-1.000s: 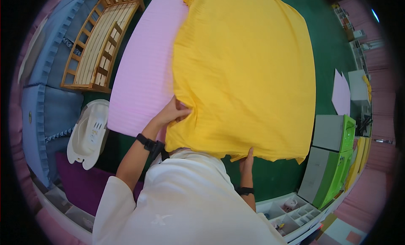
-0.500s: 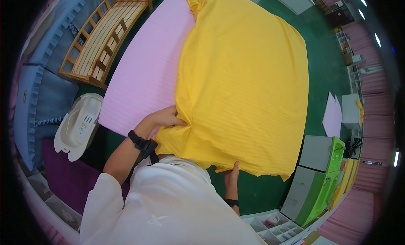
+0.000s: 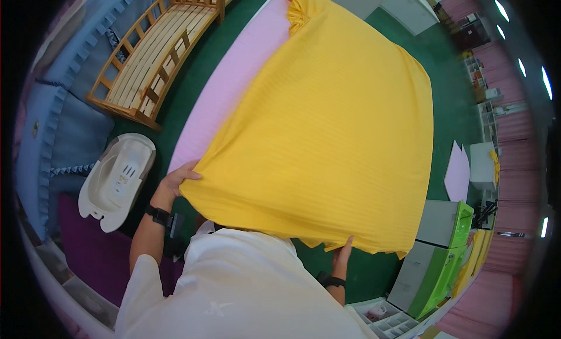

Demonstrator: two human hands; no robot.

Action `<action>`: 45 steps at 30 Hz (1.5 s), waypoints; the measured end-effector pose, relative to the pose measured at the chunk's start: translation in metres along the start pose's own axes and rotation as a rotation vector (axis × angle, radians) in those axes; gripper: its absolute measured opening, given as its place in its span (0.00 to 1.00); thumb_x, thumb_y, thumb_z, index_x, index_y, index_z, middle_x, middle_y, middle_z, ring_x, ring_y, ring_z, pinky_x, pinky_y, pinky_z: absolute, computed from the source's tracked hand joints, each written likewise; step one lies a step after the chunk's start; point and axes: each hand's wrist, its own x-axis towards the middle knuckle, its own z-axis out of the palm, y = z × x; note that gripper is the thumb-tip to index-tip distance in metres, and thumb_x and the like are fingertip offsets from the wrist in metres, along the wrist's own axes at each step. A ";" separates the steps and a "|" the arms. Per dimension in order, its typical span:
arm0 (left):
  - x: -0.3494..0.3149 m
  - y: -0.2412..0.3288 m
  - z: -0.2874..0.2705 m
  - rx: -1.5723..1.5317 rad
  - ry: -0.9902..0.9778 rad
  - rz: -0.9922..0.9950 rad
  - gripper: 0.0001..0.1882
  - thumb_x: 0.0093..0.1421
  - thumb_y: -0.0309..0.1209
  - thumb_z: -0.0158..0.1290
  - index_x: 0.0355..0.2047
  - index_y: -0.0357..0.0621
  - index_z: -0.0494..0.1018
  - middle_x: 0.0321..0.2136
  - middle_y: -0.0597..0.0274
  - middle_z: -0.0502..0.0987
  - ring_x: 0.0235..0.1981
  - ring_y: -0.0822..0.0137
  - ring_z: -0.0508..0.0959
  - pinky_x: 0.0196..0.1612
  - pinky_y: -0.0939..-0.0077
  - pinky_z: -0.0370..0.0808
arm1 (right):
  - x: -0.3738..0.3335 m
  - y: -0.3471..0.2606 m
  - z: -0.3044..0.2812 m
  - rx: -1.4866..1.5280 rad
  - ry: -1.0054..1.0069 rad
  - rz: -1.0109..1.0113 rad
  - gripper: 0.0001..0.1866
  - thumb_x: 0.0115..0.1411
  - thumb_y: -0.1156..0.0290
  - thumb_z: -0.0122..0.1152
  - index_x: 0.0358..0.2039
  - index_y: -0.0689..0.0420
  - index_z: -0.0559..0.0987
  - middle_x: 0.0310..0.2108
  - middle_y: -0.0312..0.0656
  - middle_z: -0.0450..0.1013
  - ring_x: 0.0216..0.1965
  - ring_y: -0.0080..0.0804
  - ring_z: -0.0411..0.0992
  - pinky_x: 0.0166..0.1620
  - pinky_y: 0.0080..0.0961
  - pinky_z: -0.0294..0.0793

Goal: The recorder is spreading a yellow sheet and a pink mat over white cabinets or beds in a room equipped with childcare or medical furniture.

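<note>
A yellow fitted sheet (image 3: pixel 327 134) with a gathered edge lies over most of a pink mattress (image 3: pixel 234 85). The mattress's left side stays uncovered, and the sheet is bunched at its far left corner. My left hand (image 3: pixel 178 178) grips the sheet's near left corner at the mattress's left edge, with the thumb on top of the cloth. Along the near edge, right of the middle, my right hand (image 3: pixel 343 254) holds the sheet's hem, fingers partly hidden beneath it. Black bands circle both wrists.
A slatted wooden crib (image 3: pixel 158 53) and a white baby bathtub (image 3: pixel 120 178) stand to the left, beside blue padded furniture (image 3: pixel 76 129). On the right are grey and green cabinets (image 3: pixel 432 263) and pink boards (image 3: pixel 457 172). A purple mat (image 3: pixel 96 245) lies at the lower left.
My left hand has pulled the sheet's corner leftward to the mattress's edge, smoothing its folds and covering more pink. My right hand stays on the near hem, slightly further right in view.
</note>
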 end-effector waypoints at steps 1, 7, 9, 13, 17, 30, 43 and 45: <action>-0.008 0.001 -0.020 -0.033 0.033 -0.036 0.35 0.46 0.22 0.56 0.56 0.34 0.58 0.48 0.52 0.70 0.49 0.62 0.72 0.51 0.72 0.70 | 0.001 0.001 0.001 0.004 0.004 -0.002 0.33 0.61 0.48 0.46 0.59 0.55 0.57 0.55 0.44 0.62 0.53 0.42 0.64 0.51 0.39 0.67; -0.013 0.018 -0.115 -0.077 0.112 -0.549 0.25 0.50 0.29 0.58 0.48 0.35 0.67 0.43 0.53 0.75 0.41 0.66 0.77 0.44 0.72 0.75 | -0.017 -0.008 0.042 -0.136 0.399 0.032 0.38 0.58 0.43 0.49 0.55 0.66 0.62 0.49 0.51 0.66 0.48 0.43 0.68 0.43 0.38 0.74; 0.000 0.034 -0.059 0.127 0.069 -0.632 0.24 0.52 0.29 0.58 0.49 0.36 0.67 0.45 0.54 0.74 0.43 0.66 0.76 0.45 0.73 0.74 | -0.019 -0.011 0.049 -0.131 0.493 0.021 0.40 0.57 0.42 0.50 0.54 0.68 0.61 0.50 0.51 0.65 0.48 0.44 0.67 0.42 0.37 0.75; 0.021 0.030 -0.054 0.262 -0.224 -0.557 0.29 0.53 0.31 0.58 0.54 0.36 0.63 0.49 0.58 0.71 0.48 0.66 0.72 0.51 0.74 0.70 | -0.049 -0.018 0.099 -0.538 0.846 0.053 0.44 0.50 0.46 0.62 0.53 0.70 0.59 0.52 0.54 0.60 0.52 0.51 0.63 0.49 0.41 0.69; 0.006 0.045 -0.061 0.201 -0.183 -0.188 0.30 0.54 0.29 0.57 0.56 0.36 0.59 0.51 0.58 0.69 0.51 0.66 0.70 0.54 0.74 0.66 | -0.107 -0.006 0.155 -1.417 0.949 -0.636 0.32 0.48 0.56 0.65 0.45 0.68 0.67 0.45 0.56 0.67 0.51 0.50 0.62 0.54 0.42 0.62; -0.052 0.021 -0.091 0.564 0.415 0.203 0.25 0.53 0.28 0.55 0.50 0.35 0.64 0.39 0.53 0.76 0.38 0.57 0.77 0.42 0.68 0.73 | -0.187 0.028 0.246 -0.881 -0.234 0.091 0.29 0.56 0.47 0.51 0.19 0.65 0.78 0.18 0.49 0.74 0.24 0.37 0.74 0.33 0.30 0.71; -0.057 -0.005 -0.062 1.731 0.800 -0.014 0.14 0.49 0.34 0.50 0.31 0.34 0.72 0.29 0.37 0.75 0.34 0.43 0.76 0.38 0.52 0.72 | -0.202 0.091 0.246 -0.591 -0.531 0.456 0.33 0.55 0.37 0.46 0.25 0.61 0.77 0.24 0.45 0.75 0.30 0.33 0.74 0.35 0.28 0.73; -0.056 -0.001 -0.081 1.669 0.702 0.069 0.14 0.43 0.31 0.51 0.26 0.30 0.74 0.26 0.40 0.76 0.30 0.50 0.78 0.35 0.59 0.74 | -0.196 0.098 0.248 -0.524 -0.585 0.532 0.34 0.56 0.37 0.46 0.29 0.62 0.76 0.26 0.45 0.75 0.31 0.31 0.74 0.36 0.25 0.72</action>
